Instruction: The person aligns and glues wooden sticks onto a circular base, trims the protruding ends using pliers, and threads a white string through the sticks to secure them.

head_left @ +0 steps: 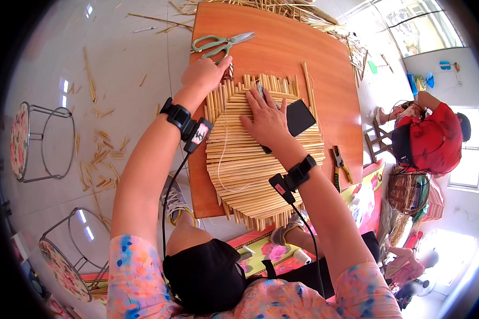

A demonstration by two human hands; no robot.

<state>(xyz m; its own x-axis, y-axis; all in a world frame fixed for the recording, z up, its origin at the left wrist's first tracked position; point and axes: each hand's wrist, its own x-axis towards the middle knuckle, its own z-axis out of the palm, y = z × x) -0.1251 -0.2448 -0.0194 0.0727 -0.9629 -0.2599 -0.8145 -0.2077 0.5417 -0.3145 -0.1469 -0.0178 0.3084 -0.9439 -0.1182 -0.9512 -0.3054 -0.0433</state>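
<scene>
A panel of pale straw-coloured reed stalks [250,165], laid side by side, lies on the orange-brown wooden table near me. My left hand [203,75] is at its far left corner, fingers closed around a small brown object [229,71] whose kind I cannot make out. Just beyond those fingers lie green-handled scissors [223,43], blades apart. My right hand [267,116] rests flat on the panel, fingers spread. A black flat rectangular object [300,117] sits against that hand and partly under it. White thread [224,154] loops over the stalks on the left.
Pliers [337,169] with yellow-and-black handles lie near the table's right side. Reed offcuts [102,154] litter the tiled floor at left, beside two round stools [21,141]. More stalks [303,18] are heaped beyond the table. A person in red [436,138] sits at right.
</scene>
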